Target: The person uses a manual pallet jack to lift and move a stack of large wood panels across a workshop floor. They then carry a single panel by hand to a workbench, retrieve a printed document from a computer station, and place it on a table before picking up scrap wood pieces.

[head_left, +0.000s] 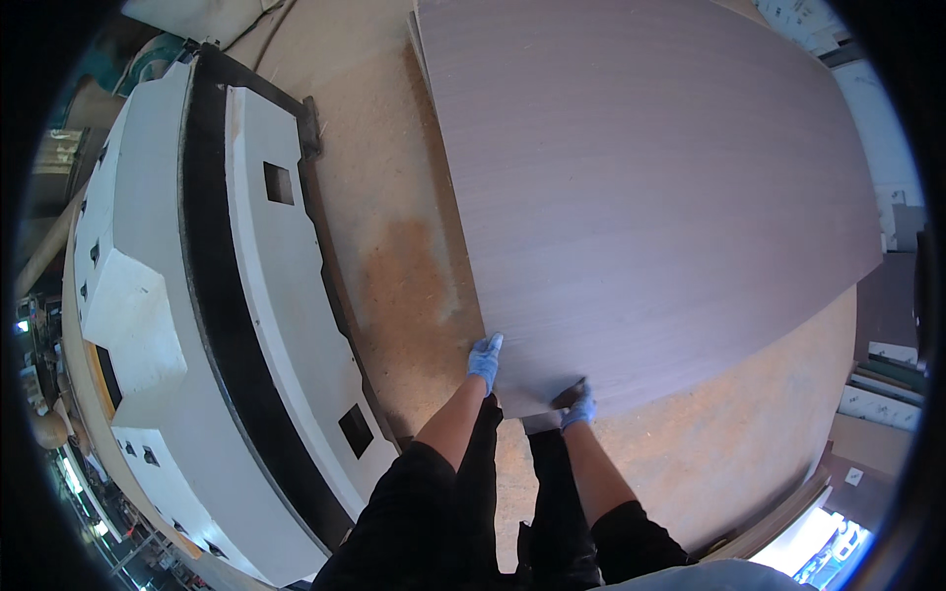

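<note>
A large brownish-grey sheet board fills the middle and right, its near left corner close to my legs. My left hand, in a blue glove, is closed on the board's left edge near that corner, its other fingers out of sight at the edge. At the near edge, a little to the right, my right hand grips the board too. That glove is blue with a dark, dirty-looking part over the fingers. Beneath the board's far left edge, more sheet edges show as a thin stack.
A long white machine with a black band and square openings runs along the left. Dusty concrete floor lies between it and the board. More panels lean or lie at the far right. Cables trail at the top left.
</note>
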A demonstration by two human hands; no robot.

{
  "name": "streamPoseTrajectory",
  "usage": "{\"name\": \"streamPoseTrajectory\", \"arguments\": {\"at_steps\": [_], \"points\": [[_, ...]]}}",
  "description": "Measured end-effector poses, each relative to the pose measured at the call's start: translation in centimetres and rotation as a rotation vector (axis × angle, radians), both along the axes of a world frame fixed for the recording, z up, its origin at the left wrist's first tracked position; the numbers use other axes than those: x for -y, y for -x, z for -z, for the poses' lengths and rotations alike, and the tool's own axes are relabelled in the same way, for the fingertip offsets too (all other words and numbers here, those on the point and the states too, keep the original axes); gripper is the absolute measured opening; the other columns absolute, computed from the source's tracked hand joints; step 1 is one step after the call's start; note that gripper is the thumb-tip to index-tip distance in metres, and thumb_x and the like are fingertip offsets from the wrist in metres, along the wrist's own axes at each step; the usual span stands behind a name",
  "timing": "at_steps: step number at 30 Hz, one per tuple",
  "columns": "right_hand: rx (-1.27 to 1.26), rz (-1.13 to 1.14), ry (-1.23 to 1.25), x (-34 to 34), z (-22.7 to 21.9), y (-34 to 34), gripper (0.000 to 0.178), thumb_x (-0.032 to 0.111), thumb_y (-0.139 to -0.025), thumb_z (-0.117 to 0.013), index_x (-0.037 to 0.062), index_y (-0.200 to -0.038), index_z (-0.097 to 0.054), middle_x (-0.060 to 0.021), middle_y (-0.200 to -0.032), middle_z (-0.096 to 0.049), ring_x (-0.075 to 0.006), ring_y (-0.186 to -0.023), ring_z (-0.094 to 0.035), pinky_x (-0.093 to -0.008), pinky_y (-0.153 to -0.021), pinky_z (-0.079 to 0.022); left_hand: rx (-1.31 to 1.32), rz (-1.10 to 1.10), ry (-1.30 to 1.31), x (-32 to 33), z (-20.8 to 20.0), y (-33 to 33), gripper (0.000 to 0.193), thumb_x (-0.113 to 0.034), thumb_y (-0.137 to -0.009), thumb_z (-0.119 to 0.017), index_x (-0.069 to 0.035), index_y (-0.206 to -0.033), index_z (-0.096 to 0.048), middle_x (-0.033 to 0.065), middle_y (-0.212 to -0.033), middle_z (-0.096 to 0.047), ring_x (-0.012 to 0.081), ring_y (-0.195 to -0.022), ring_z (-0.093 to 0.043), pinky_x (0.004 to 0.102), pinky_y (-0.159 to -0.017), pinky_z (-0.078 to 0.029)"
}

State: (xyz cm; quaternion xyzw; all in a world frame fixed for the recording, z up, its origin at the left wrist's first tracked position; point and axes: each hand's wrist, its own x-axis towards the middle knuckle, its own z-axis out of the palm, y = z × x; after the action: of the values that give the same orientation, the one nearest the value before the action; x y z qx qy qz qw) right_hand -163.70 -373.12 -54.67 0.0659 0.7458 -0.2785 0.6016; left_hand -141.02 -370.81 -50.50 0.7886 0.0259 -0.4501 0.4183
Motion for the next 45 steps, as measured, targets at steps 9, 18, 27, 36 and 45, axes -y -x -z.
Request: {"name": "streamPoseTrajectory", "arguments": {"at_steps": [9, 18, 27, 36, 45], "points": [[0.505, -0.163, 0.213, 0.0, -14.6, 7.0, 0.078, 0.07, -0.085, -0.036, 0.0149, -0.141, -0.034, -0.0055, -0.145, -0.036, -0.0298, -0.131, -0.034, -0.046, -0.106, -0.03, -0.106, -0.096, 0.168, -3.5, -11.4, 6.2, 0.037, -0.038, -0.084, -0.067, -0.003, -0.095, -0.059, 0.0031, -0.088, -0.06, 0.014, -0.08, -0.052, 0.0292, -0.076, -0.043], [0.716, -0.238, 0.09, -7.9, -30.2, 14.7, 0.082, 0.078, -0.08, -0.03, 0.0197, -0.136, -0.04, -0.0036, -0.139, -0.042, -0.0283, -0.127, -0.039, -0.0479, -0.101, -0.036, -0.132, -0.114, 0.22, -13.6, -30.3, 12.2, 0.032, -0.033, -0.082, -0.071, -0.006, -0.093, -0.06, 0.0016, -0.087, -0.058, 0.0127, -0.08, -0.051, 0.0286, -0.073, -0.043], [0.693, -0.239, -0.322, -20.5, -50.3, 12.5, 0.08, 0.078, -0.079, -0.034, 0.0231, -0.138, -0.033, -0.0102, -0.142, -0.035, -0.0329, -0.126, -0.038, -0.0546, -0.101, -0.034, -0.151, -0.22, 0.309, -28.2, -51.2, 10.2, 0.026, -0.024, -0.083, -0.071, -0.005, -0.097, -0.061, 0.0033, -0.089, -0.063, 0.0131, -0.079, -0.056, 0.0262, -0.072, -0.046], [0.863, -0.303, -0.656, -38.2, -56.6, 11.8, 0.087, 0.079, -0.07, -0.05, 0.0205, -0.133, -0.038, -0.0104, -0.132, -0.043, -0.0339, -0.117, -0.044, -0.0535, -0.098, -0.038, -0.035, -0.159, 0.377, -48.3, -62.0, 8.1, 0.042, -0.034, -0.083, -0.068, -0.002, -0.109, -0.056, 0.008, -0.095, -0.062, 0.0185, -0.087, -0.06, 0.0329, -0.075, -0.05], [0.914, -1.127, -0.827, -55.9, -55.4, 6.3, 0.066, 0.067, -0.078, -0.054, 0.01, -0.111, -0.055, -0.0098, -0.115, -0.057, -0.0263, -0.106, -0.052, -0.0476, -0.09, -0.042, 0.381, -0.412, 0.274, -69.6, -54.2, 4.9, 0.038, -0.024, -0.086, -0.065, 0.001, -0.113, -0.058, 0.0075, -0.101, -0.063, 0.0148, -0.089, -0.058, 0.0274, -0.081, -0.047]]}}
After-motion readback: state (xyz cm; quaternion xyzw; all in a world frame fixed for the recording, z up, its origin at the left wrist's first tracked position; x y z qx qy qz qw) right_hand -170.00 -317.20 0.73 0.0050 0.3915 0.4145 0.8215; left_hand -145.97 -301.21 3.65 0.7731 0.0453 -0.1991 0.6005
